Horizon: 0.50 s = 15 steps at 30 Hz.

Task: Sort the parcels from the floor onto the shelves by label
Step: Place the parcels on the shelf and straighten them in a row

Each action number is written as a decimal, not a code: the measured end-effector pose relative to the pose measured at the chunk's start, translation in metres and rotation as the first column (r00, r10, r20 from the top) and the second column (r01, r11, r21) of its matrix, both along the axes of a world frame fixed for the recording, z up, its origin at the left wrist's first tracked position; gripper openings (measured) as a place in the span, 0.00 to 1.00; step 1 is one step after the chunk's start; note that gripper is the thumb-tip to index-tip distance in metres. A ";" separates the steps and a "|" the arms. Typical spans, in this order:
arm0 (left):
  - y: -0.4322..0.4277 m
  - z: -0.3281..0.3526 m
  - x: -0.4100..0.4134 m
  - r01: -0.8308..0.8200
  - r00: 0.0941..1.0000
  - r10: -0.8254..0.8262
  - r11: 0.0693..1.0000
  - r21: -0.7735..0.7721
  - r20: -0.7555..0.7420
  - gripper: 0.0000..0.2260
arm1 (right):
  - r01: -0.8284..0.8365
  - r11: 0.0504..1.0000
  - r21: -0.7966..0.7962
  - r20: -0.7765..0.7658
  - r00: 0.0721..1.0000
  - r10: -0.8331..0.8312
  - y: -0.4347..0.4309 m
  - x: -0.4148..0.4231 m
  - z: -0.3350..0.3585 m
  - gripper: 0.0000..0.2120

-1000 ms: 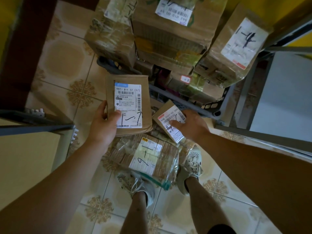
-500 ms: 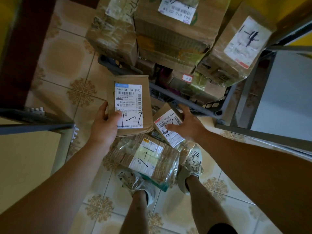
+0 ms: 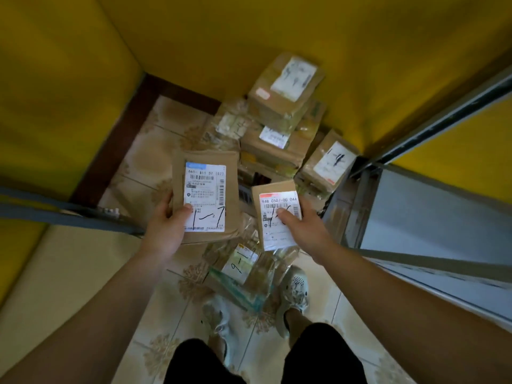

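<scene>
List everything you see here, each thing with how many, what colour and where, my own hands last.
parcel marked 1-7: one, brown, white label, in the left hand
small parcel: one, brown, white label, in the right hand
wrapped parcel marked 9-1: one, clear wrap, on the floor by the shoes
box marked 1-4: one, brown, right of the stacked boxes
stacked boxes: several, brown, in the corner
shelf frames: two, grey, left and right
floor: one, beige patterned tiles, underfoot
walls: two, yellow, meeting behind the boxes
shoes: two, pale, bottom centre
left hand: one, grips the parcel marked 1-7
right hand: one, grips the small parcel
</scene>
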<state>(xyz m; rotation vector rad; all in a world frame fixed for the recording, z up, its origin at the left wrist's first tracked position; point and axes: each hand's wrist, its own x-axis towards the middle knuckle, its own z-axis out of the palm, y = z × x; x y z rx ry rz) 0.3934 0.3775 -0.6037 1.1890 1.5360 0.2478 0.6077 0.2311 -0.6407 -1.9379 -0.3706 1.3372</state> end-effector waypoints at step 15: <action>-0.065 0.281 -0.029 0.318 0.833 -0.413 0.903 0.290 0.370 0.17 | 0.422 0.814 0.400 0.157 0.843 -0.515 -0.113 -0.102 0.302 0.17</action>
